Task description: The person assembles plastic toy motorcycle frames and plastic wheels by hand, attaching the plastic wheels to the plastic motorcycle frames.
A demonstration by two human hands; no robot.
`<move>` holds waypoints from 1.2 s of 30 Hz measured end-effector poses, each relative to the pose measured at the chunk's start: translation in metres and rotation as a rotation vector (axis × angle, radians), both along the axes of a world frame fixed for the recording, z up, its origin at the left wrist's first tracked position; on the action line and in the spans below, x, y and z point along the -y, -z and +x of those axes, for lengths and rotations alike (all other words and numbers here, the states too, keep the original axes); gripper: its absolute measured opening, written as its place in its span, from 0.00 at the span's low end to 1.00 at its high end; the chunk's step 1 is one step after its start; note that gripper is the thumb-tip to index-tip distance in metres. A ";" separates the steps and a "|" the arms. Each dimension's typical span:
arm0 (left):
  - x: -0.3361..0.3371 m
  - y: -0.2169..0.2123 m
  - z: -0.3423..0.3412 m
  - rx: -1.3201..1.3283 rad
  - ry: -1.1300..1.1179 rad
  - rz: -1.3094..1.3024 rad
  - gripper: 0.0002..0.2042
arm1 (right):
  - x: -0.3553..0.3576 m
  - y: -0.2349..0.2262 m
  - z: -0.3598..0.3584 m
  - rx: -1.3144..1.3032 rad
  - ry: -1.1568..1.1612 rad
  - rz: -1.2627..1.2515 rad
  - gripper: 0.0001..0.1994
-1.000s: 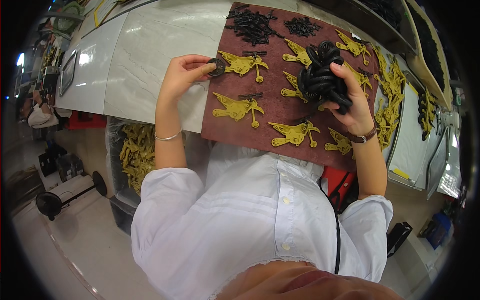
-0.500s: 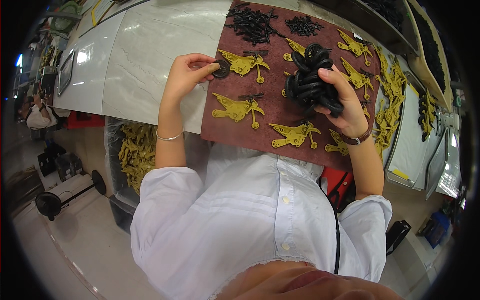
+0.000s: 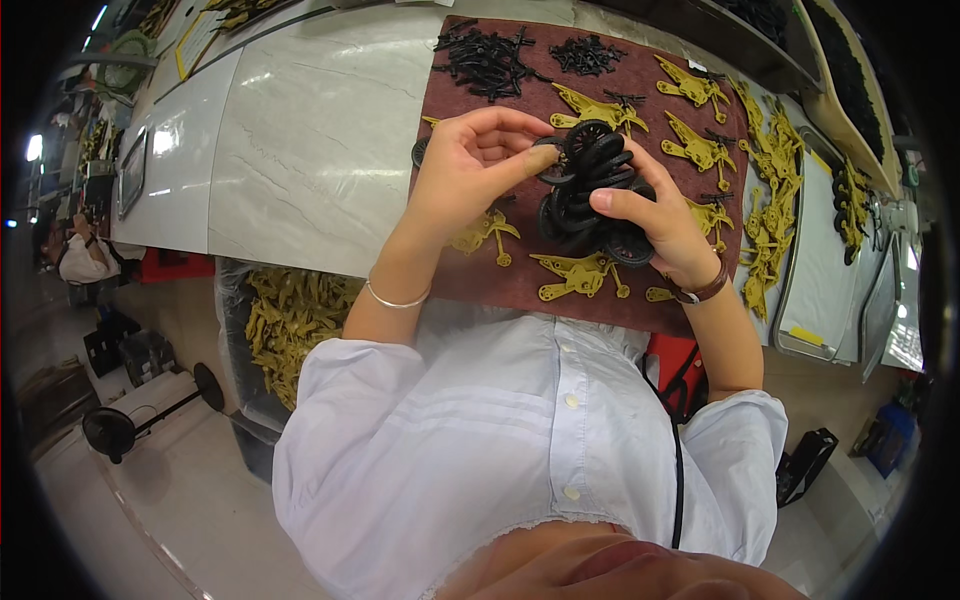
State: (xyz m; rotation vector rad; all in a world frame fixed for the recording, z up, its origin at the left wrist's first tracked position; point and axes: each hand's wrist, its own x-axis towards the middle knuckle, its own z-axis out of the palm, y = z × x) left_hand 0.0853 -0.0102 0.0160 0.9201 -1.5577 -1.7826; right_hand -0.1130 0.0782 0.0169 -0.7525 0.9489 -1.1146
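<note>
My right hand (image 3: pixel 665 220) is wrapped round a bunch of black toy wheels (image 3: pixel 572 212) above the brown cloth mat (image 3: pixel 480 282). At the bunch's left side, the thumb and fingers of my left hand (image 3: pixel 470 165) pinch one black wheel (image 3: pixel 556 173). Another black wheel (image 3: pixel 419 153) lies at the mat's left edge, partly hidden by my left hand. Spread over the mat are several yellow toy motorcycle frame pieces (image 3: pixel 585 276), some with small black bars beside them. My left hand covers parts of two of these pieces.
Two heaps of small black parts (image 3: pixel 485 60) lie at the mat's far side. Yellow pieces (image 3: pixel 768 190) are piled along its right, beside a tray (image 3: pixel 815 270). A lined bin of yellow pieces (image 3: pixel 285 320) stands below the table's left part. A dark shelf edge (image 3: pixel 735 45) runs along the far right.
My left hand has let go of a wheel at the mat's left edge and moved right to the bunch, where it pinches another wheel. My right hand has shifted slightly left with the bunch.
</note>
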 end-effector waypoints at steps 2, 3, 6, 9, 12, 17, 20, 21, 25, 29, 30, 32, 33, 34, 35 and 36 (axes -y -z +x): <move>0.007 0.004 0.005 -0.028 -0.036 0.040 0.11 | -0.003 -0.001 -0.006 0.005 0.017 0.000 0.24; 0.011 0.006 0.009 -0.057 -0.080 0.081 0.11 | -0.005 -0.001 -0.009 0.009 0.027 0.003 0.24; 0.020 0.013 0.022 0.158 -0.067 -0.025 0.11 | -0.009 0.000 -0.019 0.052 0.071 0.049 0.24; 0.022 0.031 0.025 0.238 -0.049 -0.065 0.11 | -0.010 0.004 -0.024 0.087 0.105 0.069 0.23; 0.020 0.037 0.024 0.364 -0.031 -0.122 0.11 | -0.010 0.011 -0.025 0.108 0.158 0.087 0.21; 0.012 0.030 0.020 0.575 -0.040 -0.210 0.13 | -0.011 0.012 -0.026 0.124 0.199 0.092 0.20; 0.006 0.034 0.020 0.626 -0.118 -0.598 0.15 | -0.012 0.008 -0.027 0.135 0.212 0.098 0.19; 0.002 0.030 0.018 0.602 -0.166 -0.692 0.15 | -0.012 0.008 -0.028 0.137 0.212 0.105 0.19; -0.024 0.011 0.016 0.386 0.214 -0.805 0.19 | -0.015 0.005 -0.033 0.162 0.179 0.080 0.17; -0.048 0.013 0.020 0.395 0.545 -0.902 0.26 | -0.020 0.007 -0.032 0.169 0.191 0.102 0.16; -0.050 0.016 0.021 0.395 0.545 -0.896 0.26 | -0.022 0.008 -0.032 0.170 0.198 0.108 0.16; -0.055 0.021 0.021 0.445 0.550 -0.988 0.25 | -0.025 0.009 -0.033 0.185 0.187 0.105 0.17; -0.056 0.022 0.021 0.443 0.551 -0.983 0.25 | -0.027 0.009 -0.033 0.199 0.175 0.096 0.18; -0.056 0.023 0.022 0.425 0.554 -0.982 0.24 | -0.028 0.010 -0.033 0.199 0.176 0.100 0.18; -0.056 0.024 0.022 0.407 0.556 -0.981 0.23 | -0.030 0.011 -0.033 0.195 0.181 0.096 0.18; -0.056 0.025 0.023 0.406 0.557 -0.977 0.23 | -0.032 0.011 -0.033 0.190 0.185 0.091 0.19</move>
